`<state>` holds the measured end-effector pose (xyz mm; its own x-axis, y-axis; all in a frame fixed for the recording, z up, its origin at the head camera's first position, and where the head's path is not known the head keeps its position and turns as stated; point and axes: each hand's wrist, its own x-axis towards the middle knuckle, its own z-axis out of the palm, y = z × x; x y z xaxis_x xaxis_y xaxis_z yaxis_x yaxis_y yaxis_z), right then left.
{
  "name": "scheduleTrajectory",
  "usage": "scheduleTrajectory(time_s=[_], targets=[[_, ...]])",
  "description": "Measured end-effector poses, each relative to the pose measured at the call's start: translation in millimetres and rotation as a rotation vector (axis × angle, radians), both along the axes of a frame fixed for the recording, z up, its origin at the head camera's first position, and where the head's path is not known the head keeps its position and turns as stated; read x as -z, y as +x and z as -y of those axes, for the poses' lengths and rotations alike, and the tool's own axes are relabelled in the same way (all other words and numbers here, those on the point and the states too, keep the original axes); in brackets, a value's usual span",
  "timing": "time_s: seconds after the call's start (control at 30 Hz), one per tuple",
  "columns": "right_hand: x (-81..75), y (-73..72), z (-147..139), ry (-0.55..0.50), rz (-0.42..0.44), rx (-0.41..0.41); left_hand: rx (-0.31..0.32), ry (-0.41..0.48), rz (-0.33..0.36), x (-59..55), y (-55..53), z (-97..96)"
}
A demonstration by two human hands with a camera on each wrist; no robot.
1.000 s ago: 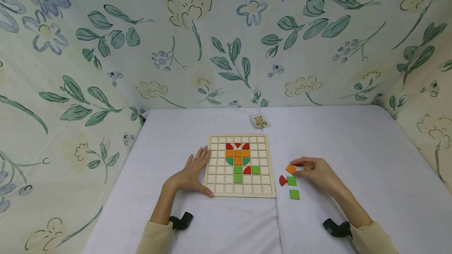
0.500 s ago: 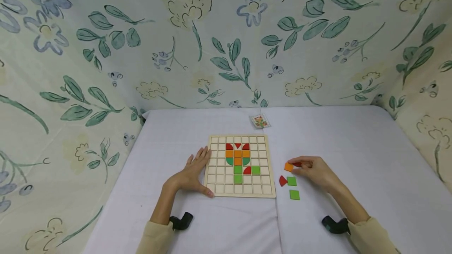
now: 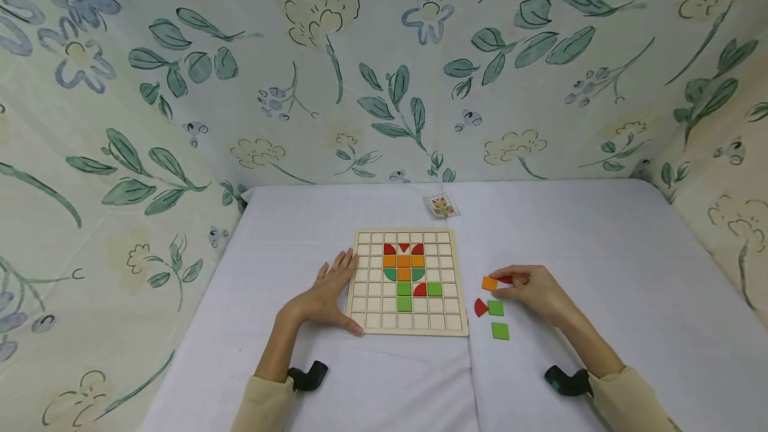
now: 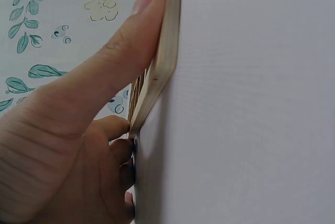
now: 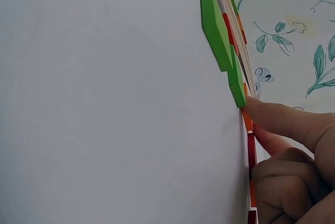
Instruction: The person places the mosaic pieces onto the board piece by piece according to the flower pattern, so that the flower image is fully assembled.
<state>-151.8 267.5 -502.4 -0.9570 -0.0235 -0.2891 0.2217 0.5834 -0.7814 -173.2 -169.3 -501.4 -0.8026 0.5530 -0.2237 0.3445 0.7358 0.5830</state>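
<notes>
A wooden grid board (image 3: 372,322) carries a tulip-like pattern of red, orange and green tiles. My left hand (image 3: 324,295) rests along its left side, fingers spread, thumb at the near left corner; in the left wrist view the thumb (image 4: 115,51) lies along the board's edge (image 4: 166,46). To the right of the board, my right hand (image 3: 537,291) pinches an orange square tile (image 3: 489,283) between thumb and index finger, low over the cloth. A red tile (image 3: 507,279) shows partly under those fingers. In the right wrist view another orange tile (image 5: 253,193) lies beside the curled fingers.
Between board and right hand lie a red fan-shaped tile (image 3: 481,307) and a green square tile (image 3: 495,308), with another green square (image 3: 501,331) nearer. A small pattern card (image 3: 442,205) lies behind the board. White cloth (image 3: 396,379) covers the table; a floral curtain hangs behind.
The orange tile has shifted slightly left and turned straighter in my right hand's fingers, the hand following a little. My left hand and the board stay put.
</notes>
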Motion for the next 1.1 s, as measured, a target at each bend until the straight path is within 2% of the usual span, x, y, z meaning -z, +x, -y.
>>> scheduleTrajectory(time_s=[0.57,0.8,1.1], targets=[[-2.5,-1.1,4.7,0.062,-0.023,-0.049,-0.016,-0.025,0.014,-0.2,-0.9,-1.1],[-1.6,-2.3,5.8,0.072,-0.011,-0.038,-0.017,-0.024,0.022,-0.9,-0.5,-0.1],[1.7,-3.3,3.6,0.081,-0.038,-0.033,-0.019,-0.02,0.019,-0.1,-0.9,-0.6]])
